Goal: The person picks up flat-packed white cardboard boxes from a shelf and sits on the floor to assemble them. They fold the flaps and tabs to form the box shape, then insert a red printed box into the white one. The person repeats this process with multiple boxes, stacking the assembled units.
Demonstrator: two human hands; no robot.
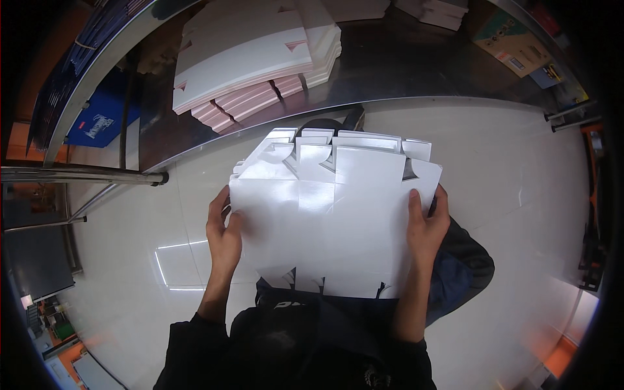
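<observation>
Between my two hands is a stack of flat, glossy white die-cut carton blanks (364,214), held in front of my body over my lap. Notched flaps fan out unevenly along its far edge, and more cut flaps show at the near edge. My left hand (224,227) grips the left edge, thumb on top and fingers curled round the side. At the right edge my right hand (428,221) does the same, its thumb lying on the top sheet and its fingers behind. The undersides of the blanks are hidden.
Ahead stands a metal table (403,65) bearing a tall pile of white and pink carton blanks (247,52). A brown cardboard box (510,42) sits at its far right. Metal rack legs (123,175) and a blue package (101,117) are at left. Pale tiles form the floor (520,273).
</observation>
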